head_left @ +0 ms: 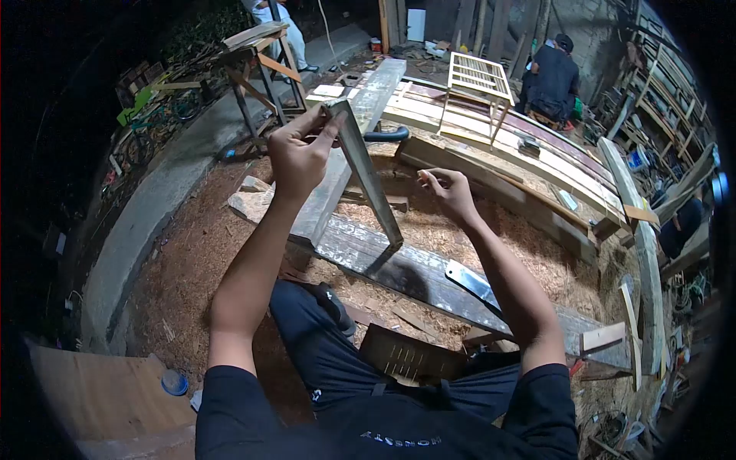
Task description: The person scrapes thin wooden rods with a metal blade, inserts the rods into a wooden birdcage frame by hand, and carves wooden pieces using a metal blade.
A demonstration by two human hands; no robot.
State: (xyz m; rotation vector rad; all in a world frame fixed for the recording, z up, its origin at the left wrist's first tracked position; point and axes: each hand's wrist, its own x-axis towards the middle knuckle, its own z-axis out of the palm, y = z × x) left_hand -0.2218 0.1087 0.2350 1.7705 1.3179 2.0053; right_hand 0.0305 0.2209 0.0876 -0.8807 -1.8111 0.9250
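My left hand is closed around the upper end of a long, narrow wooden strip. The strip stands tilted, and its lower end meets a weathered plank that lies across in front of my knees. Off to the right of the strip, my right hand is raised with thumb and fingers pinched together. Whatever it holds, if anything, is too small to make out. Below that hand, a broad metal blade rests on the plank, its rear part hidden behind my right forearm.
Wood shavings cover the ground. A long grey board runs away from me. A slatted wooden frame stands on pale boards. A tall trestle stand is at back left. One person crouches at back right; another stands behind the stand.
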